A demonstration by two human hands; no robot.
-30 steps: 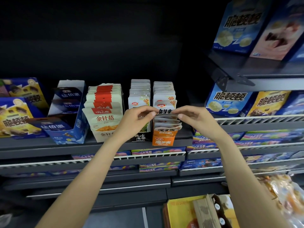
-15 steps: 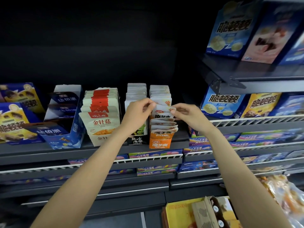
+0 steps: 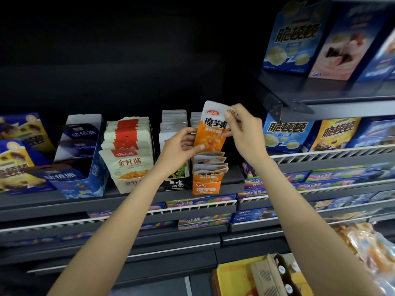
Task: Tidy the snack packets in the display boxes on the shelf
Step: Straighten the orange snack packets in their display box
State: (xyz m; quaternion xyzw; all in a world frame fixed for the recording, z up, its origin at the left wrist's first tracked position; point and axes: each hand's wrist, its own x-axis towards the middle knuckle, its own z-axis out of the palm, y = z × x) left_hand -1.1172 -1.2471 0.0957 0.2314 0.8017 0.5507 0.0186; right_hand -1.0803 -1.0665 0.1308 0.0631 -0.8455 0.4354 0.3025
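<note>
While lifted: orange konjac packet [image 3: 210, 133] pinched by left hand [image 3: 179, 150] and right hand [image 3: 245, 133].
Next: reseat upright in orange display box [image 3: 206, 185].

A shop aisle: dark metal shelves [image 3: 132, 201] in tiers with white wire front rails [image 3: 320, 153], stocked with rows of identical snack packets in cardboard display boxes [image 3: 206, 185] and boxed biscuits [image 3: 286, 135] facing outward.

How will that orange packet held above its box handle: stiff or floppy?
Probably light and semi-floppy: the orange packet stays fairly flat pinched by the right hand and left hand. Its glossy film may slip. Packets in the orange box slump forward.
</note>
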